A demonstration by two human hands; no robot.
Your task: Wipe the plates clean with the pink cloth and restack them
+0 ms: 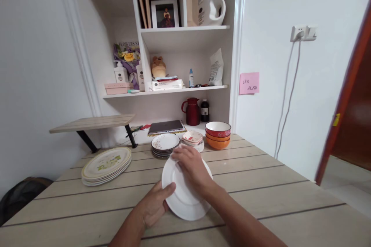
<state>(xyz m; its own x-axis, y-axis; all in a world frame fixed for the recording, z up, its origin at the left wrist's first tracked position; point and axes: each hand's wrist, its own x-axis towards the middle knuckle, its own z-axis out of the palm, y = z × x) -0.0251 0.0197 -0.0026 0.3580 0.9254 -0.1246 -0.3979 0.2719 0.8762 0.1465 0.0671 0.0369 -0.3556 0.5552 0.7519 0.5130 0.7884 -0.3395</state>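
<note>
A plain white plate point(188, 209) is tilted up above the front of the table. My left hand point(155, 202) grips its left rim, thumb on the upper face and fingers underneath. Across the plate's upper part lies my right hand point(193, 166), its fingers bent together near the far rim. A bit of thin white material shows at those fingertips; whether it is a tissue or a cloth I cannot tell. Just beyond the plate are a stack of dark-rimmed plates point(165, 142) and some small square dishes point(192, 137).
Large plates with a green leaf print point(107, 163) are stacked at left, near a small raised shelf point(92, 122). Red and orange bowls point(218, 136) stand at the back right. Behind are a laptop point(165, 126), a red jug point(192, 112) and a dark bottle point(205, 110).
</note>
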